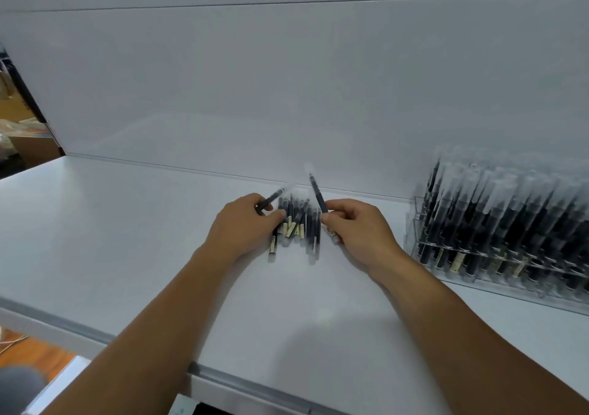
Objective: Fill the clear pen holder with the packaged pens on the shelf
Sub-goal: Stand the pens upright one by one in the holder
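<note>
Both forearms reach forward over the white shelf (127,239), converging toward its middle near the back panel (287,80). Palms face down, wrists low, close to the surface.

Left hand (245,223): fingers curled, thumb and forefinger pinching one packaged pen (271,199) by its lower end. The pen angles up and to the right, its clear wrapper tip blurred.

Right hand (360,233): fingers curled, pinching another packaged pen (318,196) low on the barrel. This one tilts up and leftward, standing steeper than the other.

Between the two hands a loose pile of packaged pens (299,226) lies flat on the shelf, dark barrels with pale labels, roughly parallel.

The clear pen holder (417,220) stands at the shelf's right end against the back panel, apart from the hands. It is already crowded with leaning pens (510,220).
</note>
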